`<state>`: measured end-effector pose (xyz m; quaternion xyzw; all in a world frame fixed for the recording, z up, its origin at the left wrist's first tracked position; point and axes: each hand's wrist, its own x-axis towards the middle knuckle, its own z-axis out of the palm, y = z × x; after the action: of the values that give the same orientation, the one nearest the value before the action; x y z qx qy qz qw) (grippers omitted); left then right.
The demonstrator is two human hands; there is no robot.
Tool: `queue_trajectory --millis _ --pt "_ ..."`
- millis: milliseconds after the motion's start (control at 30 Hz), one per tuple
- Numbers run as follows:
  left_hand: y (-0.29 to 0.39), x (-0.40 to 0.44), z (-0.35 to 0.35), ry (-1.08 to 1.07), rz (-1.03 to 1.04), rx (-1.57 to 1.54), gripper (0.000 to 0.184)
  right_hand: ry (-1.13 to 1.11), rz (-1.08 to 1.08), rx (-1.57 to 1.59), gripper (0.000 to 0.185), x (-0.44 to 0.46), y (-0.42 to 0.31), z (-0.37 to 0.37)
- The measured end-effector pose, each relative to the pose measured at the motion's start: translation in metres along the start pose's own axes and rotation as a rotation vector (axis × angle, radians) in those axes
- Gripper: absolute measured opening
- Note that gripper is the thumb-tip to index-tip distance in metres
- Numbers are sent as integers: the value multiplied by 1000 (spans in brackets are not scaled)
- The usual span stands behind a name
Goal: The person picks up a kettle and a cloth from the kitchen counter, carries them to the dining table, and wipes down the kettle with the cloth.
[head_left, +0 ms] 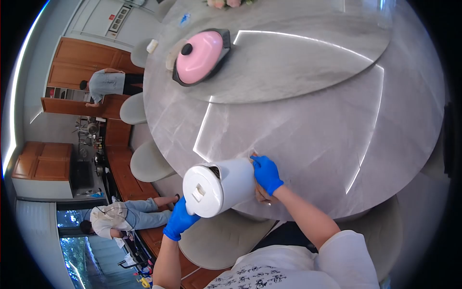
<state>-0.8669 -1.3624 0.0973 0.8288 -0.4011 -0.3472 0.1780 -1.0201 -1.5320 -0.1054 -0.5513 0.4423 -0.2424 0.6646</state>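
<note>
A white electric kettle (236, 185) is tilted on its side over the near edge of the table, its round lid (202, 190) facing left and its spout opening upward. My left hand (181, 219), in a blue glove, is closed at the lid side, around what appears to be the kettle's handle; the grip is mostly hidden. At the kettle's base, my right hand (267, 174), also gloved in blue, is closed on a brown cloth (262, 195). The cloth lies against the base and is partly covered by the hand and kettle.
On the round grey table (298, 130), a raised turntable (308, 62) carries a pink-lidded pot (199, 57). Grey chairs (149, 161) stand around the edge. One person (110, 83) is at an open cabinet; another person (113, 217) stands at the kitchen counter.
</note>
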Motion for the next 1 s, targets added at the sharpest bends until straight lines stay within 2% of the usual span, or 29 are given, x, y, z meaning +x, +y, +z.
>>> queue_trajectory --millis 33,100,167,267,333,433,533,567,633,667,767,867,1000 --pt "1 0 0 2 28 -9 57 1 -19 -2 24 -3 -14 3" --pt "1 2 3 12 40 -32 60 83 -490 88 24 -29 -61 2" --pt "1 1 0 -25 -16 -24 63 -14 -457 59 24 -38 -79 0" --pt "4 0 0 -13 -14 -23 65 99 -310 121 25 -14 -23 8" --pt "4 -1 -2 3 1 -28 66 81 -128 -126 26 0 18 3" --pt "-10 -10 -6 -46 -34 -199 73 25 -211 -266 26 6 28 -5" --pt "-32 -33 -5 -129 8 -680 82 43 -288 -187 25 5 27 -20" --pt "-44 -40 -2 -120 19 -684 82 41 -302 -191 25 5 27 -23" --pt "-70 -46 7 -118 -107 -721 70 29 -264 -134 26 2 28 -27" --pt "-73 -50 10 -101 -15 -554 59 26 -270 -143 26 0 28 -25" --pt "-81 -53 23 -152 3 -749 64 40 -313 -200 26 0 30 -19" --pt "-62 -53 22 -230 21 -716 67 46 -330 -289 26 3 31 -16" --pt "-56 -55 36 -141 75 -777 69 23 -336 -301 26 1 33 -18"
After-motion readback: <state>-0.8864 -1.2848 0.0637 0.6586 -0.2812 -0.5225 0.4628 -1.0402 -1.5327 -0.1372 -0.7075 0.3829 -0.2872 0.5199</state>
